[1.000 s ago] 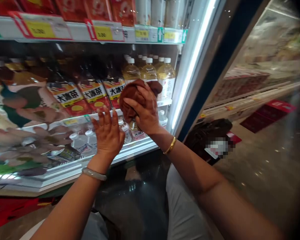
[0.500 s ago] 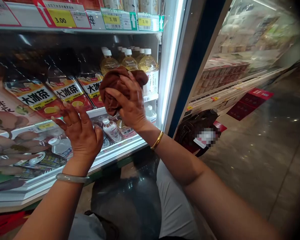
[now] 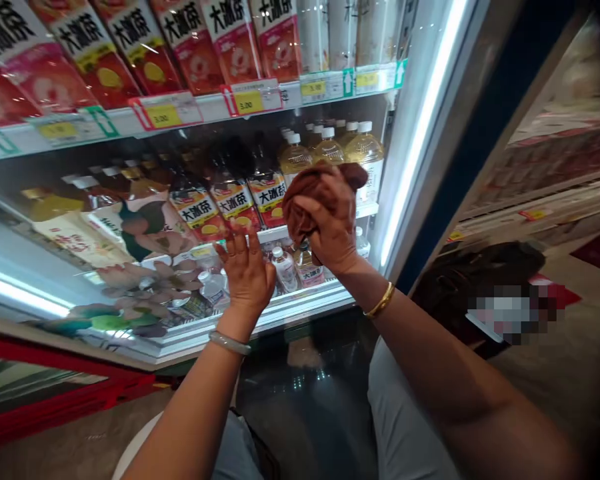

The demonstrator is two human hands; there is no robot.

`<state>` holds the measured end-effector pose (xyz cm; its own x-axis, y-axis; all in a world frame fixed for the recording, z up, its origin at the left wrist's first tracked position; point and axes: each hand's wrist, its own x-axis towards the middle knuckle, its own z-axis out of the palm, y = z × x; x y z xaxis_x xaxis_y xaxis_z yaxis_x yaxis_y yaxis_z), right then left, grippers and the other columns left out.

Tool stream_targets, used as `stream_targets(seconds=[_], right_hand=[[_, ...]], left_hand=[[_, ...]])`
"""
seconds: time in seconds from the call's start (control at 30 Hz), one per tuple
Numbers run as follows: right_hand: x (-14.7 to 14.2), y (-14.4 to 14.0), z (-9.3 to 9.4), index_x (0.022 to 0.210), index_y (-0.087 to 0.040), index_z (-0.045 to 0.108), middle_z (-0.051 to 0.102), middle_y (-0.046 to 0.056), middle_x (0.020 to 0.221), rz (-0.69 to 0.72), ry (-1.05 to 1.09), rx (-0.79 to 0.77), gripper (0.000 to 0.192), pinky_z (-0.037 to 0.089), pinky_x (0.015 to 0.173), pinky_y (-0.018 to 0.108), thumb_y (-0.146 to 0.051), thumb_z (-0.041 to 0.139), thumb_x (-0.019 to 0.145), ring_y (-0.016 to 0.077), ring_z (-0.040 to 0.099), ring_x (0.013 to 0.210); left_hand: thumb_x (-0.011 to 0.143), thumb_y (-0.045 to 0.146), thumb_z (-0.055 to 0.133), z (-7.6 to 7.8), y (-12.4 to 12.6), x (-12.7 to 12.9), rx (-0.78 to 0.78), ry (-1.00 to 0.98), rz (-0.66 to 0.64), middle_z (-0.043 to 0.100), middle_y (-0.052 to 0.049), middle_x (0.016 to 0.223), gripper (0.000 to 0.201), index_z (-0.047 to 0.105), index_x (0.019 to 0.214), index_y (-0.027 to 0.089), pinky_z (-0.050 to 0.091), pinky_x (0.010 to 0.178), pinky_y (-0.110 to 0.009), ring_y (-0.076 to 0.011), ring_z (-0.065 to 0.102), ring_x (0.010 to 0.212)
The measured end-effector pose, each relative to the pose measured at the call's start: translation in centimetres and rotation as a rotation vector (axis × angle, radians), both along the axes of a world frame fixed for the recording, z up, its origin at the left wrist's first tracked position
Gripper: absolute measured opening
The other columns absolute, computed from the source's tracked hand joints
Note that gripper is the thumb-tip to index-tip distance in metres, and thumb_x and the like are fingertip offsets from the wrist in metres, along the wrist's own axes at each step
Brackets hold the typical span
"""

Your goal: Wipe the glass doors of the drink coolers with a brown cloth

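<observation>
My right hand (image 3: 334,230) grips a bunched brown cloth (image 3: 300,207) and holds it against the glass front of a lit drinks cooler. Through the glass, bottles of pale yellow drink (image 3: 364,143) with white caps show just behind the cloth. My left hand (image 3: 247,270) is open, its fingers spread at the glass to the left of the cloth and lower. Behind its fingertips are iced tea bottles (image 3: 233,203). A gold bangle (image 3: 381,300) is on my right wrist, and a pale bangle (image 3: 229,343) on my left.
A shelf of iced tea cartons or bottles (image 3: 180,40) with price tags (image 3: 167,115) runs above. The cooler's lit frame (image 3: 420,133) rises at the right. Beyond it a dark bag (image 3: 480,273) lies by another display. Red edging (image 3: 105,393) shows at lower left.
The view has swung left and up, so more of the upper shelf and left side shows. Both hands appear farther right in the picture; the cloth is still in my right hand.
</observation>
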<state>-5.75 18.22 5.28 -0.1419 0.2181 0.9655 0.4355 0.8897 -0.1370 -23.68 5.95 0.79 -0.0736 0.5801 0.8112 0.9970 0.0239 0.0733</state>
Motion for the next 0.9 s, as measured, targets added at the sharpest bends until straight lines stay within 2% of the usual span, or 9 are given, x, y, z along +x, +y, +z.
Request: stream_targets(seconds=[0.1, 0.3, 0.4, 0.5, 0.6, 0.67, 0.77, 0.83, 0.9], right_hand=[[-1.8, -1.4, -0.4, 0.135, -0.037, 0.065, 0.046, 0.001, 0.156, -0.012, -0.007, 0.056, 0.041, 0.037, 0.127, 0.063, -0.022, 0.058, 0.097, 0.0313, 0.025, 0.161], [-2.7, -2.4, -2.6, 0.115, -0.04, 0.072, 0.065, -0.006, 0.136, 0.169, -0.283, 0.345, 0.023, 0.036, 0.13, 0.054, -0.029, 0.057, 0.102, 0.0203, 0.044, 0.148], [-1.2, -0.9, -0.6, 0.103, -0.035, 0.075, 0.064, -0.004, 0.136, 0.183, -0.126, 0.297, 0.016, 0.04, 0.126, 0.055, -0.028, 0.06, 0.101, 0.0218, 0.048, 0.145], [-0.8, -0.2, 1.7, 0.108, -0.028, 0.075, 0.051, 0.002, 0.15, 0.076, 0.08, 0.086, 0.019, 0.039, 0.123, 0.066, -0.026, 0.058, 0.1, 0.0318, 0.034, 0.155], [-2.0, -1.0, 1.4, 0.118, -0.03, 0.073, 0.048, 0.002, 0.152, 0.07, 0.079, 0.087, 0.025, 0.036, 0.124, 0.067, -0.024, 0.056, 0.1, 0.0326, 0.026, 0.159], [-2.9, -1.9, 0.0, 0.115, -0.034, 0.074, 0.056, -0.001, 0.145, 0.138, -0.039, 0.239, 0.023, 0.037, 0.126, 0.06, -0.025, 0.059, 0.1, 0.0277, 0.031, 0.157], [-2.9, -2.1, -1.6, 0.112, -0.039, 0.074, 0.067, -0.005, 0.134, 0.208, -0.204, 0.394, 0.021, 0.036, 0.129, 0.053, -0.027, 0.062, 0.1, 0.0203, 0.053, 0.136], [-1.9, -1.5, -1.2, 0.11, -0.038, 0.075, 0.068, -0.005, 0.131, 0.216, -0.179, 0.394, 0.018, 0.041, 0.126, 0.052, -0.028, 0.066, 0.098, 0.0189, 0.06, 0.123], [-0.8, -0.6, 0.3, 0.107, -0.033, 0.076, 0.065, 0.0, 0.134, 0.198, -0.049, 0.316, 0.015, 0.047, 0.121, 0.055, -0.029, 0.068, 0.096, 0.0234, 0.057, 0.13]], left_hand=[[0.088, 0.018, 0.055, 0.4, -0.1, -0.1, 0.025, 0.013, 0.024, -0.003, -0.013, 0.176, 0.096, 0.005, 0.169, 0.018, -0.009, 0.131, -0.059, -0.0283, -0.009, 0.163], [0.091, 0.025, 0.056, 0.7, -0.7, -0.9, 0.025, 0.036, 0.017, -0.004, -0.012, 0.175, 0.093, 0.007, 0.169, 0.017, -0.012, 0.13, -0.059, -0.0282, -0.011, 0.163], [0.085, 0.016, 0.054, 0.9, -0.7, -0.6, 0.036, 0.03, 0.043, -0.008, -0.011, 0.175, 0.097, 0.005, 0.169, 0.017, -0.012, 0.131, -0.057, -0.0268, -0.015, 0.162], [0.083, 0.015, 0.055, 1.3, -0.6, 0.0, 0.032, 0.019, 0.058, -0.008, -0.009, 0.175, 0.098, 0.008, 0.169, 0.018, -0.011, 0.131, -0.058, -0.0277, -0.014, 0.162], [0.085, 0.015, 0.055, 1.5, -0.4, 0.5, 0.046, 0.039, 0.045, -0.007, -0.009, 0.175, 0.095, 0.011, 0.169, 0.018, -0.009, 0.132, -0.056, -0.0273, -0.011, 0.163], [0.087, 0.018, 0.055, 1.5, -0.4, 0.4, 0.06, 0.047, 0.04, -0.006, -0.01, 0.175, 0.091, 0.013, 0.169, 0.016, -0.009, 0.132, -0.055, -0.0271, -0.01, 0.163], [0.09, 0.021, 0.054, 1.6, -0.4, -0.2, 0.067, 0.019, 0.044, -0.002, -0.01, 0.175, 0.086, 0.019, 0.168, 0.016, -0.011, 0.131, -0.056, -0.0274, -0.01, 0.163], [0.089, 0.02, 0.053, 1.9, -0.5, -0.6, 0.069, -0.011, 0.043, -0.002, -0.009, 0.175, 0.085, 0.02, 0.168, 0.016, -0.013, 0.131, -0.055, -0.0263, -0.012, 0.162], [0.09, 0.021, 0.051, 2.4, -0.5, -0.7, 0.073, -0.041, 0.04, -0.002, -0.008, 0.175, 0.084, 0.02, 0.168, 0.017, -0.013, 0.132, -0.052, -0.0249, -0.014, 0.162]])
